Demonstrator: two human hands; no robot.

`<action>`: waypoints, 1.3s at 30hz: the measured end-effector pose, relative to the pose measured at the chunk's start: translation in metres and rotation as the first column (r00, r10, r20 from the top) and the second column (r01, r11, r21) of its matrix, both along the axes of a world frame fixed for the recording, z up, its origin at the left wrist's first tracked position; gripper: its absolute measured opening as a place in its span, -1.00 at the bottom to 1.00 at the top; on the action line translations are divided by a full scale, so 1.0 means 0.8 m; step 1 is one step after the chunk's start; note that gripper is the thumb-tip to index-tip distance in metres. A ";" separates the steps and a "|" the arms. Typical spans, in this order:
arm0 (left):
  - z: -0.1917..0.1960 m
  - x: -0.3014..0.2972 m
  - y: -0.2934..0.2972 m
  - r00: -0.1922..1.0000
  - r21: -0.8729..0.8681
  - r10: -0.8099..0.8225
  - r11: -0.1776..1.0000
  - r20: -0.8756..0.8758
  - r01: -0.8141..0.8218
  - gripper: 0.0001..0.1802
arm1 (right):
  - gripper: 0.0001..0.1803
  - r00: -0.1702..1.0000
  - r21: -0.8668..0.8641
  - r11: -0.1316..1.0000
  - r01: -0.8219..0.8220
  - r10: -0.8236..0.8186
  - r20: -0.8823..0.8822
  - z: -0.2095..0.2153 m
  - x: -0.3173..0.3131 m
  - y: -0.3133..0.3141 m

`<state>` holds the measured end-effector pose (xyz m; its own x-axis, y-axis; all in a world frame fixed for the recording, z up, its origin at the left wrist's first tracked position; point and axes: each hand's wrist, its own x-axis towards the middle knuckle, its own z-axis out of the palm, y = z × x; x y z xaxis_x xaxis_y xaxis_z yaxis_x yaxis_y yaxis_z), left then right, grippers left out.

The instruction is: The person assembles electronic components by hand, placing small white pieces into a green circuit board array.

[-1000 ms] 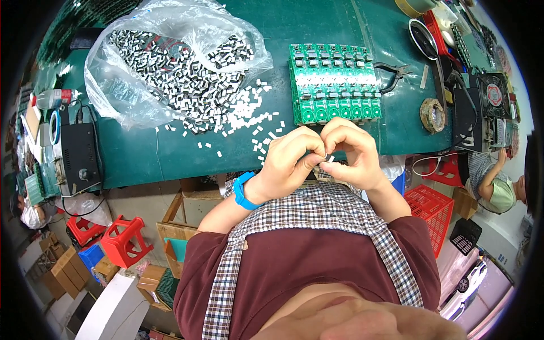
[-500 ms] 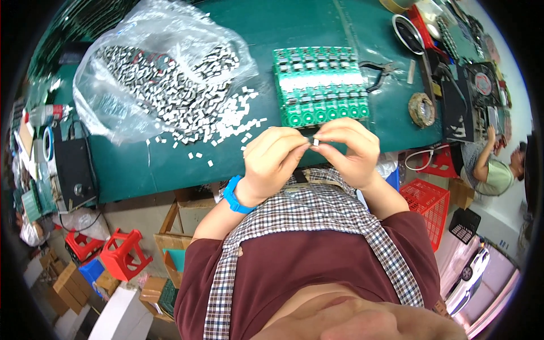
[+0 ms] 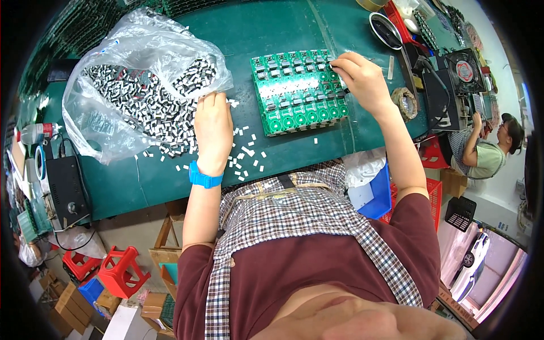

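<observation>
My left hand, with a blue wristband, lies over the right edge of a heap of small black-and-white blocks. Its fingers stretch forward, and their tips are partly lost among the pieces. At the far right corner of a green circuit board panel, my right hand has thumb and forefinger pinched together. Whatever sits between those fingertips is too small to make out. Rows of components and round copper-like rings cover the panel. A clear plastic bag surrounds much of the heap.
Loose white pieces are scattered right of the heap, and a single one lies before the panel. A tape roll rests at right. A black box with a knob stands at left. Another person sits far right.
My hands were together in front of the panel, fingering a small white piece. Now they are apart: the left has moved to the heap, the right to the panel's far corner. The view has shifted slightly.
</observation>
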<state>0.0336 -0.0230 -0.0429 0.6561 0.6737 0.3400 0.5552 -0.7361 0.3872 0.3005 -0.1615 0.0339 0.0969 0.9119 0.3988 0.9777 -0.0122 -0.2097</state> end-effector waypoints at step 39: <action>0.049 -0.024 -0.089 0.701 -0.538 0.014 0.652 0.713 0.535 -0.91 | -0.81 0.387 0.020 0.978 -0.208 0.101 -0.917 -0.004 -0.166 -0.020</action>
<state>0.0145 -0.0942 -0.0040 0.6591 0.7062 0.2585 -0.1874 -0.1786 0.9659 0.1678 -0.1774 0.0308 0.2060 0.9746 0.0881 0.1920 0.0480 -0.9802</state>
